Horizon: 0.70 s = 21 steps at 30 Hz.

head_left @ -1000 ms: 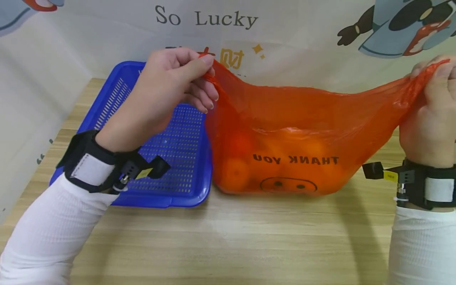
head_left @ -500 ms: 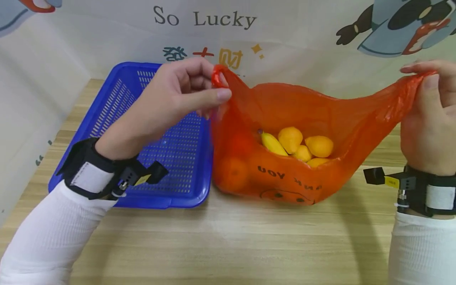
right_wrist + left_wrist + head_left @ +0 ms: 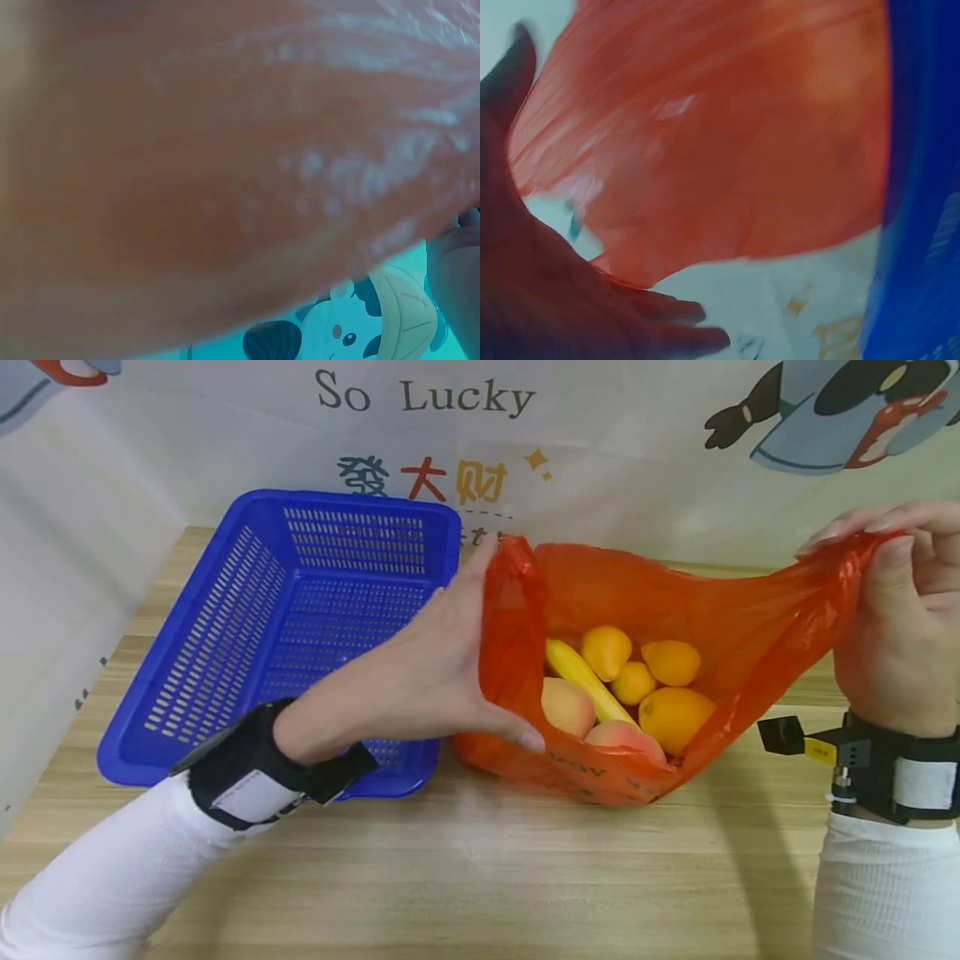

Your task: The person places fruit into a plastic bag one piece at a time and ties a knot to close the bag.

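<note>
A translucent red plastic bag (image 3: 517, 643) rests on the table with its mouth spread wide. Inside show a banana (image 3: 588, 677), a peach (image 3: 567, 706) with another beside it, an orange (image 3: 675, 720) and several smaller yellow fruits, one a lemon-like piece (image 3: 672, 662). My left hand (image 3: 431, 668) lies against the bag's left side, thumb spread in front and fingers behind the plastic; the left wrist view shows these fingers extended. With thumb and fingers, my right hand (image 3: 911, 602) pinches the bag's right handle and holds it raised and stretched to the right.
A blue perforated plastic basket (image 3: 356, 539) stands left of the bag, under my left forearm, its floor bare where visible. Behind the wooden table (image 3: 487, 877) hangs a printed white backdrop (image 3: 622, 435).
My left hand has let go of the left handle, moving down and spreading against the bag's side. The mouth has opened toward me, exposing the fruit. The right hand has shifted slightly left.
</note>
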Each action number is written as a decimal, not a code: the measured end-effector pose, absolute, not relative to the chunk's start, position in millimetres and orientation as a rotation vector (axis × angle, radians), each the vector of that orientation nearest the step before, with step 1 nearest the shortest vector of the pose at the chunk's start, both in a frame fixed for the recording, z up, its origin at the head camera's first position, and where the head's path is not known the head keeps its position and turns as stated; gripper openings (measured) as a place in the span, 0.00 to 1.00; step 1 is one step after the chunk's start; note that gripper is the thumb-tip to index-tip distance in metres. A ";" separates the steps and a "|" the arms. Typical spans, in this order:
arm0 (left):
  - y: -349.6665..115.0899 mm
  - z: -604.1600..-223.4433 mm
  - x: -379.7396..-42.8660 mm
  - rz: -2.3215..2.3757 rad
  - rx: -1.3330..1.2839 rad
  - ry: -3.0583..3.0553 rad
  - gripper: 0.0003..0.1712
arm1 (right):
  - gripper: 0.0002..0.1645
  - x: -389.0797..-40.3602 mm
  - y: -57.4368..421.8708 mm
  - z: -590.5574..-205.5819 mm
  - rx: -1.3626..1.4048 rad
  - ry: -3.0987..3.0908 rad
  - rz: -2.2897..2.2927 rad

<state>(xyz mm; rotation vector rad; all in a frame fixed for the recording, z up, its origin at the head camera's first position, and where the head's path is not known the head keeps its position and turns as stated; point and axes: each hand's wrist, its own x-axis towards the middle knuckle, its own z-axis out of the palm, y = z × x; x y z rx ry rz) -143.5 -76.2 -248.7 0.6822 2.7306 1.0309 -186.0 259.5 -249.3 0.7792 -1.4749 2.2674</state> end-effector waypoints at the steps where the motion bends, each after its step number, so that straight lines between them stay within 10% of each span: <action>1: -72.7 -253.1 -144.6 1.006 0.716 2.716 0.83 | 0.08 -186.3 260.0 -248.7 0.764 -1.451 2.273; 9: -64.3 -265.7 -149.5 1.047 0.682 2.691 0.10 | 0.15 -188.5 265.8 -252.6 0.466 -1.461 2.171; 15: -69.0 -265.9 -154.4 1.192 0.536 2.660 0.07 | 0.21 -187.5 274.6 -261.9 0.407 -1.537 2.161; 21: -68.7 -262.8 -157.1 1.194 0.494 2.672 0.08 | 0.49 -203.5 296.6 -295.2 0.999 -1.465 2.661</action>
